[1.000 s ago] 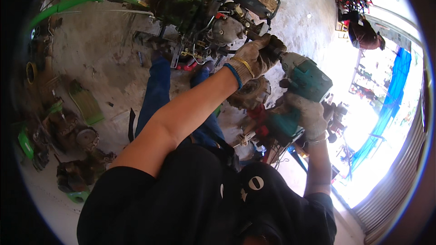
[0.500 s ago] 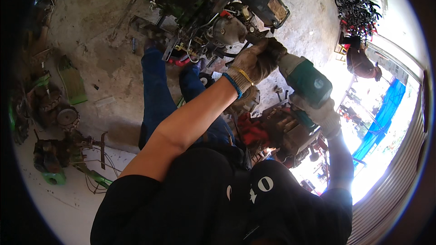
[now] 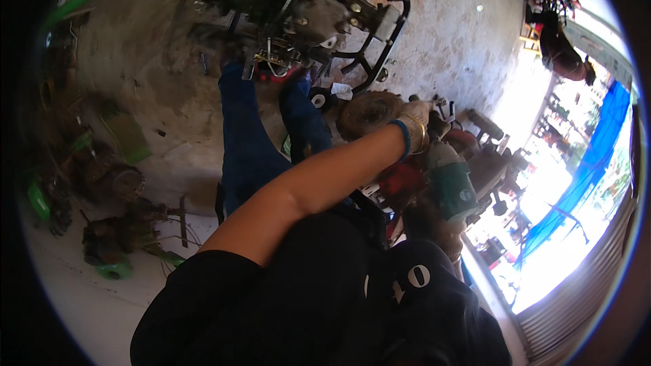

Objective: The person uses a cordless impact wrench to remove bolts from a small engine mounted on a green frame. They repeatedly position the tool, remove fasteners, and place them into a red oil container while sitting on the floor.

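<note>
A teal and grey impact wrench (image 3: 453, 186) is held close to my body at the right, its nose pointing away from me. My left hand (image 3: 422, 118), in a dirty knit work glove with a blue cuff edge, is closed round the nose end. At the rear of the wrench my right hand (image 3: 444, 236), also gloved, is wrapped on the handle; much of it is dim and blurred. Ahead of my legs stands a dirty engine (image 3: 322, 17) on a machine with a black tube frame (image 3: 383, 61). The wrench is apart from that machine.
A ribbed tire (image 3: 366, 114) lies near my left hand. Machine parts (image 3: 485, 163) with red pieces crowd the right side. Old machinery (image 3: 112, 230) lies at the left. Another person (image 3: 564, 54) is at the far right, near a blue tarp (image 3: 576, 169).
Both hands have drawn the impact wrench back from the engine, toward my body. The view has shifted, and more of the machine's tube frame shows.
</note>
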Motion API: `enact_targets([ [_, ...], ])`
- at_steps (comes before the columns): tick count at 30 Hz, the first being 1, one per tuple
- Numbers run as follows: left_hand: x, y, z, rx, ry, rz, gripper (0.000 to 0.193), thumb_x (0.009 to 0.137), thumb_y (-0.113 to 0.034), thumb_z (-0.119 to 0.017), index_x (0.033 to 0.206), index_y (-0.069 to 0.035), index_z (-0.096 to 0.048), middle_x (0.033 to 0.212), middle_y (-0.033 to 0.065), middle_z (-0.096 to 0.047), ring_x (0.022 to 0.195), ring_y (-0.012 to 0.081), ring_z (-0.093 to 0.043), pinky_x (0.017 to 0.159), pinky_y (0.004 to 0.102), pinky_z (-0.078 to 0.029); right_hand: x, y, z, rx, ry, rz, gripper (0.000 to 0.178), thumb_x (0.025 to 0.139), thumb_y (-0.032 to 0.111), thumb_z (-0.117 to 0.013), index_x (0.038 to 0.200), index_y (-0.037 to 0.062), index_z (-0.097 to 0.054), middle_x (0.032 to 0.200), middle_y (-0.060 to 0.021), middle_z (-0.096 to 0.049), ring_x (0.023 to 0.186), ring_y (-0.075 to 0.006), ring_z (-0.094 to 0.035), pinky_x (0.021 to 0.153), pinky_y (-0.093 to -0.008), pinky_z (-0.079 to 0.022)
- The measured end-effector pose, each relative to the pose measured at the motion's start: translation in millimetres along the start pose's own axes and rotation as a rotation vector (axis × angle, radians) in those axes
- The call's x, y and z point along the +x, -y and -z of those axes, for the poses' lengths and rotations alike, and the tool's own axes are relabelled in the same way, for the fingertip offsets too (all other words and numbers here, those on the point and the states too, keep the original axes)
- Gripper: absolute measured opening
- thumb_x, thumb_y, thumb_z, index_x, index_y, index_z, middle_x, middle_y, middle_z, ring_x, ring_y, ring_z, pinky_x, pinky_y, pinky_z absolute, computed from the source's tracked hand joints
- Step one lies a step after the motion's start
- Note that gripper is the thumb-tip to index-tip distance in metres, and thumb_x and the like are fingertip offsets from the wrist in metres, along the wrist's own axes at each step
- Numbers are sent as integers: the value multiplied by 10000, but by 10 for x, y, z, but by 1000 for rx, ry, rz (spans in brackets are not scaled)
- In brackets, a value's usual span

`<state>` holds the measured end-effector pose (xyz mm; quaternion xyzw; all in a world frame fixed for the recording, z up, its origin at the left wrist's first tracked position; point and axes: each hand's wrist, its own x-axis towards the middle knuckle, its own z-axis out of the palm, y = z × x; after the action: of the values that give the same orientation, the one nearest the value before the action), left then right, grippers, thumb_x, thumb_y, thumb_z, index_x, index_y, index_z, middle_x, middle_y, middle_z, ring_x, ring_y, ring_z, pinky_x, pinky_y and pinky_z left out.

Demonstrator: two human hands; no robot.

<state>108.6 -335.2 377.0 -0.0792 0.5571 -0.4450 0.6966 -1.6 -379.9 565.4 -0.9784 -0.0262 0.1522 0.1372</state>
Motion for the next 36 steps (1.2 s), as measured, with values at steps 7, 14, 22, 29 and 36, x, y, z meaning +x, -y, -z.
enact_targets([
  [7,1116,-732,1183,256,-329,-375,187,907,-235,-553,802,-95,-620,741,100,-647,568,256,-630,487,440,-529,-536,-341,-421,118,29,-198,353,797,292,-725,1091,101,-689,1027,-113,-702,907,-302,-682,805,-394,-536],
  [14,1107,-591,1926,762,-592,-43,138,936,-176,-587,933,-38,-600,752,135,-649,487,265,-589,365,409,-452,-1140,-506,-1123,466,265,-897,347,800,294,-714,1099,120,-688,1000,-115,-707,916,-285,-682,814,-396,-522],
  [22,1166,-1008,2862,1043,-487,-15,115,930,-156,-626,949,-46,-599,790,75,-641,626,216,-643,553,392,-563,-1871,-105,-2371,982,57,-1335,344,775,266,-745,1067,92,-690,939,-61,-713,870,-218,-677,800,-373,-522],
  [29,1344,-1563,3428,1618,-292,-127,72,897,-35,-603,895,37,-601,827,145,-637,723,255,-676,630,367,-614,-2168,329,-3239,1174,73,-1371,180,833,126,-732,990,52,-685,852,-50,-699,803,-166,-668,752,-314,-536],
  [36,2220,-1886,3733,914,-742,-156,92,915,-38,-571,912,54,-570,864,164,-625,786,281,-678,703,349,-631,-2433,226,-4104,1069,306,-1255,237,844,204,-749,1010,48,-683,896,-58,-689,818,-175,-651,746,-341,-517],
])
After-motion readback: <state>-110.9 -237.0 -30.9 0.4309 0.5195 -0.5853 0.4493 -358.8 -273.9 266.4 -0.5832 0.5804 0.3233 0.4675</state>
